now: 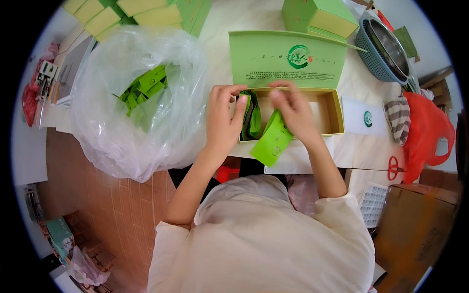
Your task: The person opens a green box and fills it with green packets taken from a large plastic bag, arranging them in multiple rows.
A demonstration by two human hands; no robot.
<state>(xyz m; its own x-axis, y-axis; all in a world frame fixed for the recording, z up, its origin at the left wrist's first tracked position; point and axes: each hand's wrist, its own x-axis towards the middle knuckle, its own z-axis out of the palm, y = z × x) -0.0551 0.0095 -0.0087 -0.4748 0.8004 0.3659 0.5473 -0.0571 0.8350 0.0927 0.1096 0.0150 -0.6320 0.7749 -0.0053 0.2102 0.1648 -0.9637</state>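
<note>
A long green gift box (320, 111) lies with its lid raised on the table, and its inside is pale yellow. Several green foil sachets (254, 117) stand upright at its left end. My left hand (225, 115) is curled around that end, thumb against the sachets and fingers at the back corner. Between the fingers of my right hand (295, 112), slightly blurred, is another green sachet (272, 144), tilted over the box's front edge. To the left, a large clear plastic bag (122, 141) holds more loose green sachets (146, 88).
Stacked green boxes (168, 17) stand at the back left, with another green box (317, 17) at the back right. Further right are a blue basket (376, 58) with a metal bowl, a red bag (425, 127), red scissors (393, 168) and a cardboard carton (413, 229).
</note>
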